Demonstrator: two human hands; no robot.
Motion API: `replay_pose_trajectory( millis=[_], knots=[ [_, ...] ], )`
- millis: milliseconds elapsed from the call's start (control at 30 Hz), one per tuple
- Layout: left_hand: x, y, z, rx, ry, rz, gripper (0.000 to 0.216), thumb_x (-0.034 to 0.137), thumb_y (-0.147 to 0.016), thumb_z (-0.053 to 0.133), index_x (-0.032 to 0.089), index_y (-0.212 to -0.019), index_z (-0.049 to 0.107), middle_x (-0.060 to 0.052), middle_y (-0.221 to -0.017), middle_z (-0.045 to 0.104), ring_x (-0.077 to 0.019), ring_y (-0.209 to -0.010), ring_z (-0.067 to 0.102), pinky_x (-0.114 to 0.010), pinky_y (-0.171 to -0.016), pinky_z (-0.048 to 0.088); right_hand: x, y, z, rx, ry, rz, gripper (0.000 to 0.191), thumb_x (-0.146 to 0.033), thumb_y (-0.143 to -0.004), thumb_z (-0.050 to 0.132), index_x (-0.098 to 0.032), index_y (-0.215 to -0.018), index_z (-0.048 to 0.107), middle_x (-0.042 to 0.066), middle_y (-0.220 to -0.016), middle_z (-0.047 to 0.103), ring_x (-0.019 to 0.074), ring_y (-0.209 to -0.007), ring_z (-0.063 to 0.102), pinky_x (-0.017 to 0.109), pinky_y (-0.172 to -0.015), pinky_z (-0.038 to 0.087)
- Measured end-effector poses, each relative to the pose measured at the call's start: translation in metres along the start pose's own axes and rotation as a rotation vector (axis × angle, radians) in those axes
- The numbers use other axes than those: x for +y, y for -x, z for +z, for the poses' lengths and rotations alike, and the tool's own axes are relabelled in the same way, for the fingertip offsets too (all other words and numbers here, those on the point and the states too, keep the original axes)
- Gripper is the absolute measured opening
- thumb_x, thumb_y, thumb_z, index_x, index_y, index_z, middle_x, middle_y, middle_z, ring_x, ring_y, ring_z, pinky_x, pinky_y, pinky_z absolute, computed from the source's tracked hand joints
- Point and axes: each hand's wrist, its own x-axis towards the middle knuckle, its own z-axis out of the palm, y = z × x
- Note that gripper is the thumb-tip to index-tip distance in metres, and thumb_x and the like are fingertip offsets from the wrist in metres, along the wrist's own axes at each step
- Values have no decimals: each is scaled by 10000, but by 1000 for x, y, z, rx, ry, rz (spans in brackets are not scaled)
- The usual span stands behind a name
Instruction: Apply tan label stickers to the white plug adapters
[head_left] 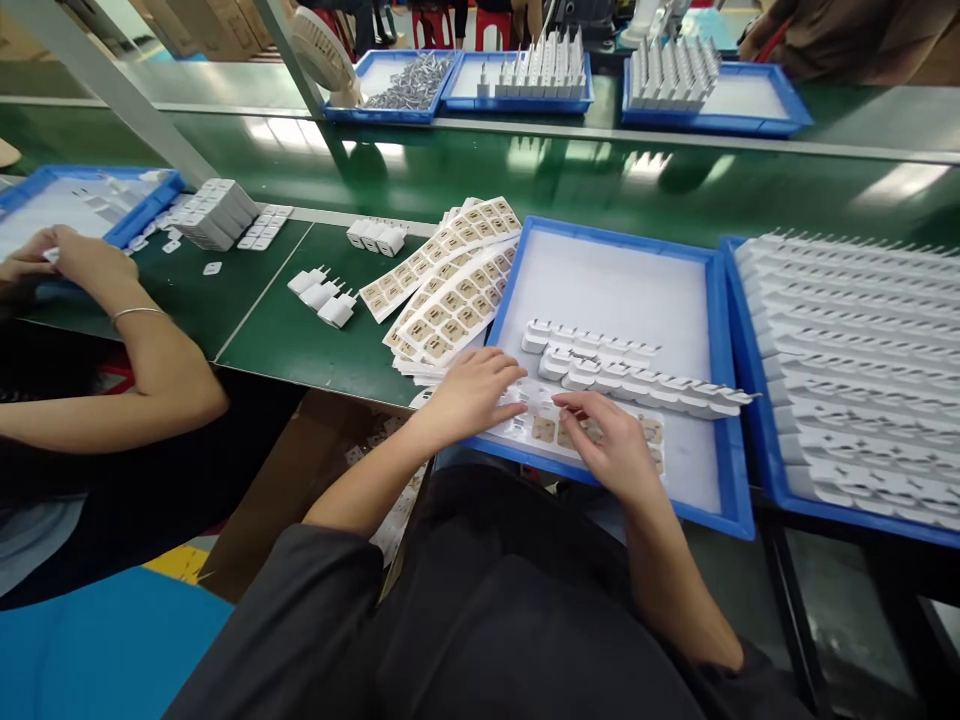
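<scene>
A sheet of stickers (544, 430), partly peeled to its clear backing, lies along the front of a blue-rimmed tray (622, 255). My left hand (472, 395) rests over the sheet's left end, thumb and fingers apart. Above the same sheet, my right hand (615, 440) has thumb and forefinger drawn into a pinch; anything between the tips is too small to make out. Just beyond both hands, white plug adapters stand in rows, a shorter back row (585, 340) and a longer, slanting front row (645, 385).
More sticker sheets (457, 290) pile up left of the tray, beside white plugs (322, 295). A second tray (757, 420) full of plugs adjoins on the right. A co-worker's arm (150, 340) is at the left. Trays (517, 105) of parts line the far shelf.
</scene>
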Motion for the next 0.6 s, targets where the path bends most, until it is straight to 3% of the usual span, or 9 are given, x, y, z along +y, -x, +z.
replay_pose_trajectory(
  millis=[100,233,333,467,600],
  knots=[
    [12,-12,11,-164,-94,-43,500,360,-829,784,135,-1244,620,-150,-1215,674,-353,-1202,592,-464,-1011,461,10,5,3,-55,58,13,189,-177,-964,563,-200,-1103,688,72,-984,754,218,-852,731,358,-767,594],
    [9,-20,11,-285,-17,-124,470,293,-840,736,149,-1268,606,-118,-1180,689,-308,-1160,629,-380,-963,476,12,11,10,-108,103,-5,215,-157,-949,567,-209,-1115,694,74,-1009,758,233,-898,732,364,-787,592],
    [4,-31,2,-413,64,-167,392,295,-852,693,164,-1219,648,-103,-1171,705,-277,-1099,660,-319,-890,475,10,12,12,-102,135,-52,207,-165,-961,571,-208,-1117,698,90,-1068,760,250,-955,729,374,-802,593],
    [-2,-47,-17,-587,225,-154,323,432,-847,661,173,-1034,707,-52,-979,732,-238,-893,666,-275,-732,431,7,11,13,-71,143,-130,185,-168,-981,569,-207,-1102,703,91,-1061,757,241,-959,719,370,-810,588],
    [-9,-55,-28,-669,414,-130,332,445,-818,653,193,-1030,693,4,-876,701,-183,-785,621,-244,-663,387,4,8,14,-22,153,-207,172,-197,-980,605,-218,-1116,708,88,-1040,753,238,-949,698,373,-815,575]
  ],
)
